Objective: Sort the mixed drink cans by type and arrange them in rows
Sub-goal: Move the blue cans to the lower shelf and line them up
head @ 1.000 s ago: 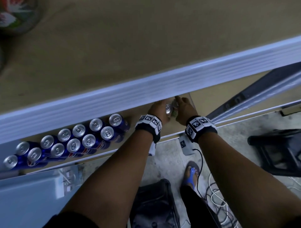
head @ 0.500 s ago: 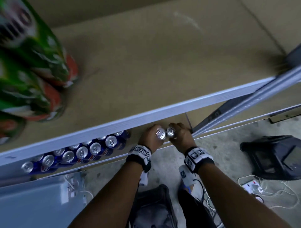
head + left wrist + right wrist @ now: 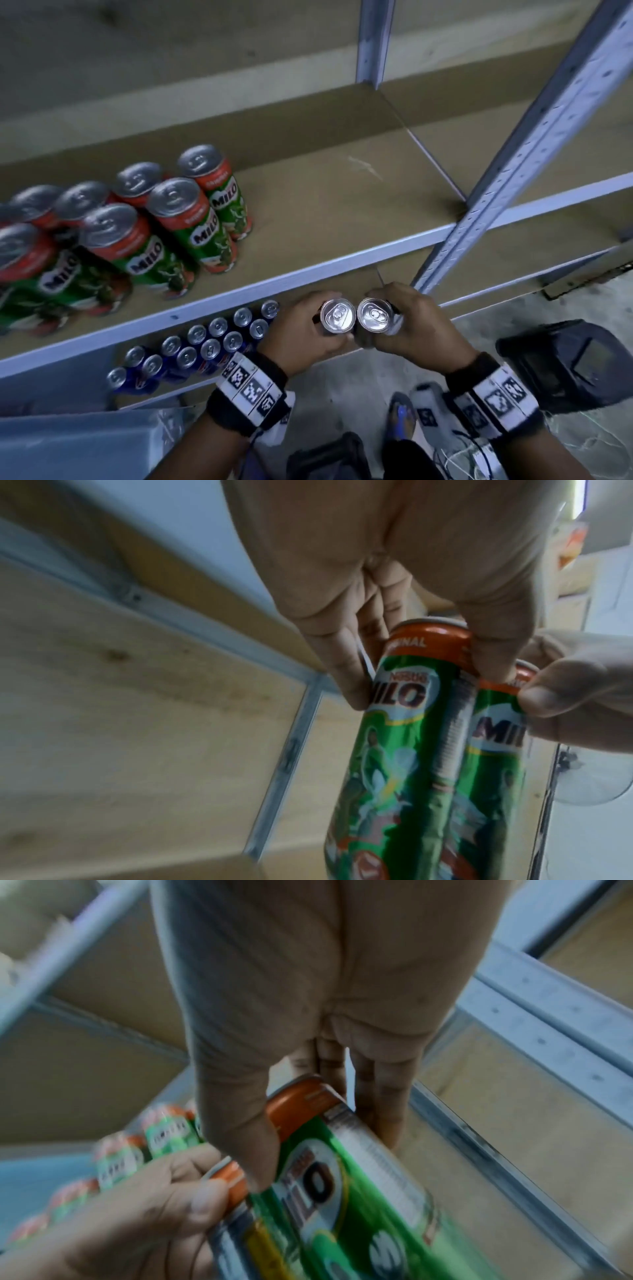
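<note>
My left hand [image 3: 301, 329] grips one tall green-and-orange Milo drink can [image 3: 337, 316] near its top, thumb and fingers curled round the orange band; my right hand [image 3: 416, 323] grips a second green-and-orange Milo can [image 3: 375, 314] the same way. The two cans are upright, side by side and touching, in front of the white metal edge of the brown board shelf [image 3: 342, 192]. In the left wrist view the left can [image 3: 407, 723] shows its logo, with the right one [image 3: 496, 739] pressed against it at 3 o'clock. In the right wrist view, blurred, my thumb lies across the right can [image 3: 349, 1183].

On the shelf, at 10 o'clock from my hands, a group of standing Milo cans [image 3: 144, 233] forms two rough rows, tightly packed. One level down, at 8 o'clock from my left hand, small blue cans with silver tops [image 3: 202, 346] stand in two neat rows. A perforated grey steel upright [image 3: 534, 144] rises at 1 o'clock. A dark stool [image 3: 568, 366] sits on the concrete floor at 4 o'clock.
</note>
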